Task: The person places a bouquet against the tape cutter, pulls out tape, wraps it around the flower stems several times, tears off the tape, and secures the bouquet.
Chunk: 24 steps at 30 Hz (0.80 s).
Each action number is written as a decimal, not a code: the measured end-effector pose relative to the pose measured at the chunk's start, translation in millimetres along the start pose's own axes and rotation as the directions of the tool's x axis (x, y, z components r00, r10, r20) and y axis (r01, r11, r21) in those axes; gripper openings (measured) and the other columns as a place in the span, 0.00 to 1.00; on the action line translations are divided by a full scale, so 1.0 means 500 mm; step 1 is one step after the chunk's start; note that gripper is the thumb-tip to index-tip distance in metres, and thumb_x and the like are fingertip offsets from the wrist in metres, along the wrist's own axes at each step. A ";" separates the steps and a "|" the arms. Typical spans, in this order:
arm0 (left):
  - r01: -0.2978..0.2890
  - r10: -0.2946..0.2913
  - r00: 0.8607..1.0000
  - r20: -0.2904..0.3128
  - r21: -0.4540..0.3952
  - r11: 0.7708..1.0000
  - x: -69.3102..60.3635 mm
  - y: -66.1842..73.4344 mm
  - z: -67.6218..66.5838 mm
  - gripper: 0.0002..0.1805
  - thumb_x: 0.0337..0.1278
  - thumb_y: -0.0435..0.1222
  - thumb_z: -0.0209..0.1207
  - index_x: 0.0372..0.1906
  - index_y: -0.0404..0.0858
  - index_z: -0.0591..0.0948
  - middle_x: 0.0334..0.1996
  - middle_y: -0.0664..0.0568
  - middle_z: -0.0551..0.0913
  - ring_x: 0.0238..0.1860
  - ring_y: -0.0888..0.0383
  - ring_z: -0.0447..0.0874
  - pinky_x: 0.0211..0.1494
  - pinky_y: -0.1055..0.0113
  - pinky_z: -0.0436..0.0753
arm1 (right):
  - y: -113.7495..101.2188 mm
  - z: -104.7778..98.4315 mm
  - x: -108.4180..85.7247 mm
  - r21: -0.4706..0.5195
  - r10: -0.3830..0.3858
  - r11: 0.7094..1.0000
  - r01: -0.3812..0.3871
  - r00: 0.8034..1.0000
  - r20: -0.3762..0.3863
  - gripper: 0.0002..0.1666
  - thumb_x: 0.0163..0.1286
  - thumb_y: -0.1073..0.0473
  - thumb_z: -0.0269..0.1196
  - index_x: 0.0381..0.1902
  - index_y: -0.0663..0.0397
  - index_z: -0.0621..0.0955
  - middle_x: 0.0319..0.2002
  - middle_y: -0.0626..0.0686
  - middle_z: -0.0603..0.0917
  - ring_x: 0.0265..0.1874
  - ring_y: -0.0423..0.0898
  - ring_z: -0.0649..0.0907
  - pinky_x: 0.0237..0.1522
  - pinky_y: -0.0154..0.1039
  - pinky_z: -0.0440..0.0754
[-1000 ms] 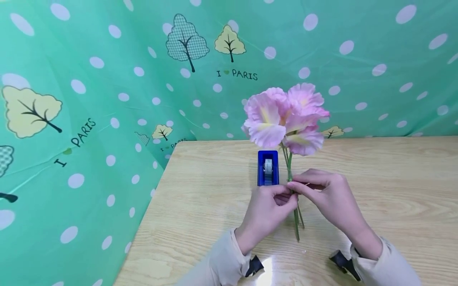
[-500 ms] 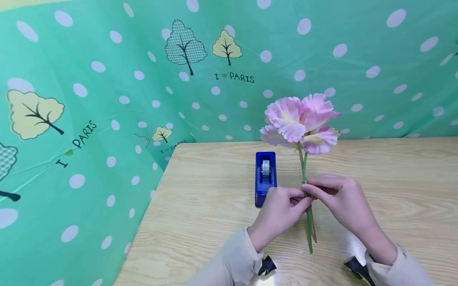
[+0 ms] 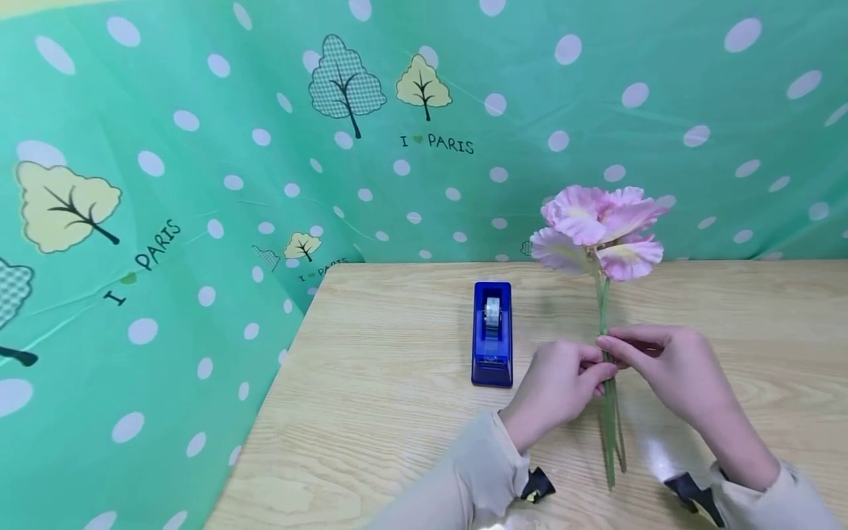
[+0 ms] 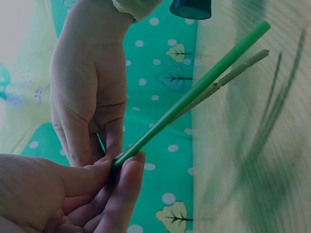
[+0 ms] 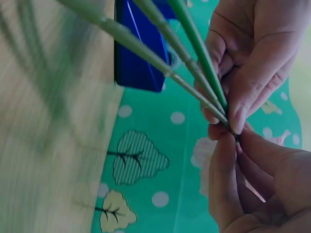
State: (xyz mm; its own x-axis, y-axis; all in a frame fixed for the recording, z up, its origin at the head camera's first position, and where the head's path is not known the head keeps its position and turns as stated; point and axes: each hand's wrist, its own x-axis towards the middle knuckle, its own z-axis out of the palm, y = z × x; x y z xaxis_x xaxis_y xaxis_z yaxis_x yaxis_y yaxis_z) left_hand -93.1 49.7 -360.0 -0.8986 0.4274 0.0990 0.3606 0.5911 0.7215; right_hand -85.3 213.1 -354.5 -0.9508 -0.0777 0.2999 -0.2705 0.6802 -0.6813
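Observation:
A small bunch of pink, ruffled artificial flowers [image 3: 599, 228] stands upright above the table, its green stems [image 3: 609, 442] gathered together. My left hand [image 3: 553, 386] pinches those stems between thumb and fingers. Just above it, my right hand [image 3: 689, 379] pinches the same stems, the two sets of fingertips almost meeting. In the left wrist view the lower stem ends [image 4: 209, 82] stick out past the left fingers. Several stems [image 5: 204, 63] converge at the pinching fingertips in the right wrist view. The exact spot being gripped is mostly covered by the fingers.
A blue tape dispenser [image 3: 492, 374] with a roll of clear tape stands left of the hands on the wooden table [image 3: 371, 412]. Behind and to the left hangs a green dotted cloth [image 3: 218, 184]. Black wrist-camera mounts [image 3: 538, 486] sit near the sleeves.
Both hands have carried the flowers to the right and slightly toward me, away from the tape dispenser, which is now fully uncovered. Both hands still pinch the stems.

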 end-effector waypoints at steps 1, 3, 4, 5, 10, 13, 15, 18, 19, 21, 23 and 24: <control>0.000 -0.001 1.000 0.001 0.018 1.000 0.004 0.005 0.003 0.16 0.68 0.42 0.60 0.22 0.48 0.83 0.15 0.66 0.79 0.14 0.79 0.65 0.17 0.82 0.69 | 0.005 -0.005 0.001 -0.006 0.014 1.000 -0.014 1.000 0.003 0.12 0.66 0.58 0.69 0.41 0.62 0.89 0.34 0.59 0.90 0.27 0.23 0.81 0.26 0.21 0.78; 0.003 -0.003 1.000 0.002 0.048 0.999 0.012 0.015 0.011 0.17 0.68 0.43 0.60 0.20 0.49 0.81 0.14 0.67 0.77 0.12 0.77 0.63 0.17 0.81 0.67 | 0.015 -0.015 0.003 -0.020 0.032 0.999 -0.032 0.999 0.003 0.13 0.66 0.57 0.69 0.42 0.62 0.89 0.35 0.60 0.90 0.27 0.20 0.80 0.26 0.20 0.78; 0.002 -0.002 1.000 0.003 0.059 0.998 0.016 0.019 0.014 0.17 0.68 0.43 0.60 0.20 0.49 0.81 0.14 0.67 0.76 0.12 0.77 0.62 0.16 0.81 0.66 | 0.020 -0.020 0.003 -0.025 0.035 0.999 -0.034 0.999 0.002 0.13 0.66 0.57 0.69 0.41 0.62 0.89 0.36 0.61 0.90 0.28 0.19 0.79 0.26 0.20 0.77; 0.001 -0.001 1.000 0.002 0.069 0.998 0.020 0.023 0.019 0.18 0.68 0.43 0.60 0.19 0.49 0.80 0.13 0.68 0.75 0.12 0.76 0.61 0.16 0.81 0.66 | 0.025 -0.024 0.004 -0.032 0.039 0.999 -0.039 0.999 0.003 0.13 0.66 0.57 0.69 0.41 0.62 0.89 0.36 0.62 0.89 0.28 0.18 0.79 0.26 0.19 0.77; -0.008 0.007 1.000 0.008 0.102 0.995 0.038 0.038 0.037 0.19 0.68 0.44 0.60 0.18 0.50 0.79 0.11 0.70 0.71 0.10 0.75 0.59 0.14 0.80 0.64 | 0.049 -0.045 0.010 -0.068 0.075 0.995 -0.073 0.997 0.026 0.15 0.67 0.55 0.68 0.42 0.62 0.88 0.37 0.62 0.89 0.28 0.17 0.77 0.27 0.18 0.74; 0.020 -0.022 1.000 0.022 0.068 0.997 0.048 0.045 0.046 0.18 0.68 0.44 0.60 0.19 0.50 0.81 0.11 0.70 0.73 0.10 0.75 0.61 0.14 0.79 0.66 | 0.059 -0.054 0.014 -0.078 0.126 0.990 -0.122 0.990 0.059 0.18 0.68 0.52 0.67 0.44 0.63 0.88 0.38 0.62 0.89 0.28 0.18 0.77 0.27 0.19 0.74; 0.058 -0.059 0.997 0.041 0.034 0.998 0.055 0.050 0.052 0.18 0.68 0.45 0.60 0.19 0.50 0.81 0.12 0.69 0.75 0.10 0.74 0.63 0.14 0.78 0.67 | 0.066 -0.059 0.017 -0.093 0.154 0.985 -0.146 0.985 0.078 0.19 0.69 0.51 0.67 0.45 0.63 0.87 0.38 0.62 0.89 0.29 0.18 0.76 0.28 0.20 0.74; 0.104 -0.104 0.993 0.063 0.003 0.995 0.066 0.055 0.065 0.17 0.67 0.45 0.61 0.20 0.51 0.82 0.11 0.67 0.77 0.10 0.73 0.65 0.15 0.77 0.68 | 0.080 -0.065 0.021 -0.130 0.175 0.978 -0.161 0.979 0.109 0.19 0.69 0.53 0.66 0.46 0.65 0.87 0.40 0.65 0.88 0.31 0.26 0.81 0.27 0.24 0.75; 0.113 -0.112 0.991 0.071 0.001 0.994 0.070 0.056 0.070 0.16 0.67 0.45 0.61 0.20 0.51 0.82 0.11 0.67 0.77 0.10 0.73 0.65 0.15 0.77 0.68 | 0.084 -0.066 0.022 -0.143 0.177 0.977 -0.159 0.977 0.118 0.18 0.69 0.54 0.66 0.45 0.66 0.86 0.39 0.65 0.88 0.32 0.31 0.83 0.26 0.25 0.75; 0.131 -0.130 0.988 0.082 -0.009 0.991 0.078 0.056 0.080 0.16 0.66 0.45 0.61 0.20 0.51 0.82 0.11 0.67 0.77 0.11 0.73 0.66 0.15 0.77 0.68 | 0.094 -0.067 0.024 -0.163 0.177 0.974 -0.155 0.975 0.133 0.17 0.69 0.56 0.66 0.45 0.67 0.86 0.40 0.67 0.88 0.33 0.40 0.85 0.26 0.27 0.75; 0.146 -0.144 0.985 0.091 -0.016 0.989 0.085 0.053 0.088 0.17 0.65 0.46 0.62 0.18 0.50 0.81 0.10 0.67 0.77 0.11 0.73 0.68 0.15 0.77 0.67 | 0.105 -0.065 0.025 -0.166 0.175 0.974 -0.152 0.975 0.138 0.17 0.70 0.56 0.66 0.45 0.67 0.86 0.40 0.67 0.88 0.33 0.39 0.85 0.26 0.27 0.75; 0.154 -0.152 0.984 0.096 -0.015 0.988 0.088 0.051 0.091 0.18 0.64 0.47 0.62 0.17 0.50 0.81 0.10 0.67 0.76 0.11 0.72 0.68 0.15 0.77 0.67 | 0.110 -0.065 0.026 -0.164 0.176 0.974 -0.153 0.975 0.138 0.16 0.70 0.56 0.66 0.45 0.66 0.87 0.40 0.66 0.88 0.33 0.36 0.83 0.27 0.27 0.75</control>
State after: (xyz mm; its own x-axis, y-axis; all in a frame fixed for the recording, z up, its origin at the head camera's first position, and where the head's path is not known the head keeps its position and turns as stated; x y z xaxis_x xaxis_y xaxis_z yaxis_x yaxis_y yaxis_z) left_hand -112.1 114.8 -368.3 -0.9148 0.3963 -0.0785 0.2139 0.6399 0.7381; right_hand -107.6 273.0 -366.4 -0.9952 -0.0564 0.0799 -0.0932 0.7944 -0.6002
